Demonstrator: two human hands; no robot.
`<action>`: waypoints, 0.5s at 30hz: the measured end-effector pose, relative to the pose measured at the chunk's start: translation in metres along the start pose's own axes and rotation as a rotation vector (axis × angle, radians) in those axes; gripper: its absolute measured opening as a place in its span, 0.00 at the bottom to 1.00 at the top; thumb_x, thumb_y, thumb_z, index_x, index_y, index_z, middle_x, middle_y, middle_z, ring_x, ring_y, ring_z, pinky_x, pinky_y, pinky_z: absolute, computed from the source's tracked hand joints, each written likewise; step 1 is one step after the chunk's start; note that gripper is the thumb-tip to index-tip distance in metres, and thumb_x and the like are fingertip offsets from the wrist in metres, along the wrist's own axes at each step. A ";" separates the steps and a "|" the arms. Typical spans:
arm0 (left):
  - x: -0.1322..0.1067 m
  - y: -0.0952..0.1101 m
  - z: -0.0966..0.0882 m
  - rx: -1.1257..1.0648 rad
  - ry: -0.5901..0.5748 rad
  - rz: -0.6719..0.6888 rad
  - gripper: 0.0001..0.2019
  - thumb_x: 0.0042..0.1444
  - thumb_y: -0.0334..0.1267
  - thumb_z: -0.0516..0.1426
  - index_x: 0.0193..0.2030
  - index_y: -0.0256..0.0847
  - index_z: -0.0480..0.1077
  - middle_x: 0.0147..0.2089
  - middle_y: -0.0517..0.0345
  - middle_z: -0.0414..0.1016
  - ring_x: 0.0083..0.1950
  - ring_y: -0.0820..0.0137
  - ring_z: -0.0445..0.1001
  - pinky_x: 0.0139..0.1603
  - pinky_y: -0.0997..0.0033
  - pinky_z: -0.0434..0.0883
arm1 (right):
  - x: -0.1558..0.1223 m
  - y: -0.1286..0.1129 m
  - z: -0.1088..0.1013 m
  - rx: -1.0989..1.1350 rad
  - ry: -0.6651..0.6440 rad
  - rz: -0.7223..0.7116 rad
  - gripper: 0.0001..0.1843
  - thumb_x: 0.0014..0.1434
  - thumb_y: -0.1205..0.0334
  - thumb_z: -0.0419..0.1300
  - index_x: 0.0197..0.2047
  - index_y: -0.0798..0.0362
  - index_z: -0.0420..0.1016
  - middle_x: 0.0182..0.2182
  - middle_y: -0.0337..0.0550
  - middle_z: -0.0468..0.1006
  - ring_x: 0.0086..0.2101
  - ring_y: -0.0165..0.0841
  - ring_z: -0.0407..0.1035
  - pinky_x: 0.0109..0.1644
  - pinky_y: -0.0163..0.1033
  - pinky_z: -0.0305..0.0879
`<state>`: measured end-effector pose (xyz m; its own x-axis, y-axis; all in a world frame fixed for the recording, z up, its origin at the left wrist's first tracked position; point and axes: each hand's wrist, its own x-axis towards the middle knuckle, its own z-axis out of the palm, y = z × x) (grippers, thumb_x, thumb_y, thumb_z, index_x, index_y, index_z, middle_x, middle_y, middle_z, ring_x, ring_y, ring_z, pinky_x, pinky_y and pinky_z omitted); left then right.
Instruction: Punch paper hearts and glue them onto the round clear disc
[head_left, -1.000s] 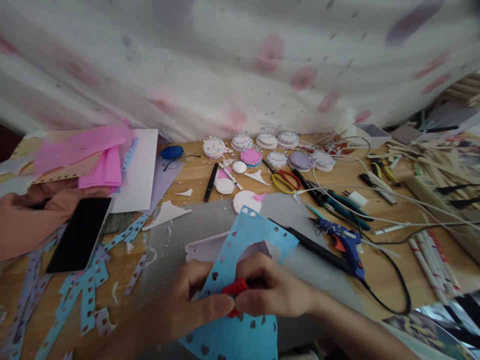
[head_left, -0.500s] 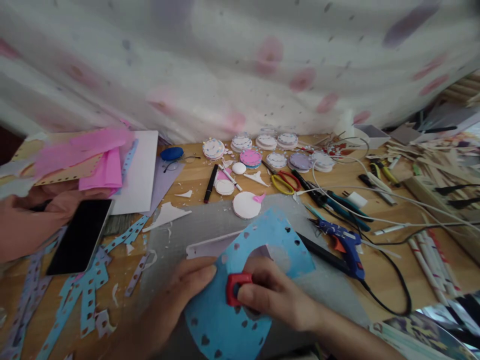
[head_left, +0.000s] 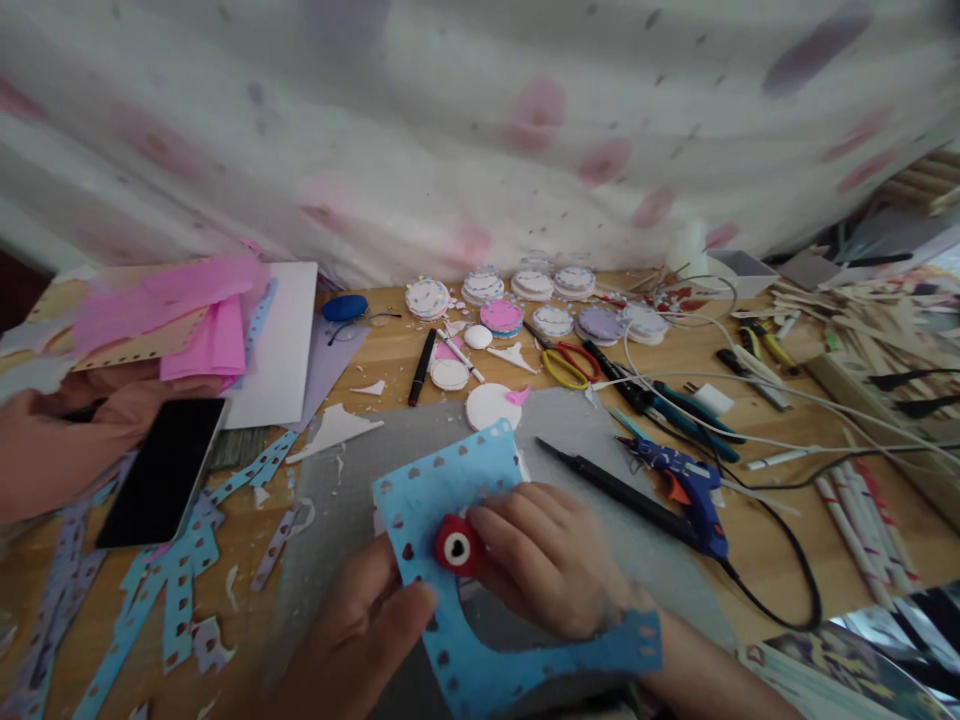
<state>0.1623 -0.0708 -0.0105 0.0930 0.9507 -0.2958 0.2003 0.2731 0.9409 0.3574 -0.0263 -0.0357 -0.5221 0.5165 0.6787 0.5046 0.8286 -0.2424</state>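
My left hand (head_left: 367, 615) pinches the left edge of a blue paper sheet (head_left: 457, 472) between thumb and fingers. Heart-shaped holes run along the sheet's edges, and a large rounded piece is cut out of its middle. My right hand (head_left: 551, 560) grips a small red craft punch (head_left: 448, 548) at the sheet, its round white face with a dark heart turned up. A strip of the sheet lies across my right wrist. Just beyond the sheet sits a white paper disc (head_left: 491, 408) with a pink scrap on it. My left hand is slightly blurred.
A grey cutting mat (head_left: 337, 500) lies beneath my hands. To the right are a black pen-shaped tool (head_left: 622, 490) and a blue glue gun (head_left: 686, 490) with its cable. A phone (head_left: 161, 470) and punched paper strips (head_left: 180, 600) lie left. Several decorated discs (head_left: 501, 317) stand behind.
The blue sheet has turned, its cut-out now opening toward my right wrist. The punch has rolled to show its round heart face, and my right hand has turned over with it.
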 end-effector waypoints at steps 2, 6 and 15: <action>0.002 0.005 0.006 0.008 0.056 0.079 0.14 0.55 0.50 0.61 0.41 0.46 0.80 0.39 0.57 0.83 0.44 0.59 0.80 0.48 0.65 0.77 | -0.004 -0.003 0.001 0.072 -0.003 0.038 0.10 0.65 0.68 0.53 0.50 0.54 0.66 0.30 0.43 0.77 0.29 0.34 0.70 0.32 0.38 0.66; 0.004 0.006 0.006 0.144 0.122 0.300 0.09 0.58 0.43 0.59 0.41 0.48 0.81 0.39 0.60 0.84 0.41 0.63 0.82 0.47 0.70 0.77 | -0.015 -0.012 -0.008 0.391 -0.039 0.337 0.09 0.60 0.71 0.55 0.44 0.52 0.66 0.30 0.40 0.74 0.28 0.31 0.68 0.31 0.35 0.64; -0.008 -0.027 0.010 0.398 0.170 0.474 0.17 0.65 0.49 0.53 0.53 0.49 0.76 0.53 0.56 0.80 0.55 0.63 0.76 0.61 0.70 0.70 | -0.010 -0.027 0.012 1.321 -0.336 0.844 0.31 0.55 0.28 0.54 0.28 0.51 0.64 0.23 0.35 0.60 0.26 0.28 0.55 0.32 0.35 0.61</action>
<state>0.1661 -0.0876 -0.0355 0.1112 0.9738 0.1984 0.5253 -0.2271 0.8201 0.3405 -0.0517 -0.0446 -0.6252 0.7756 -0.0866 -0.1134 -0.2000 -0.9732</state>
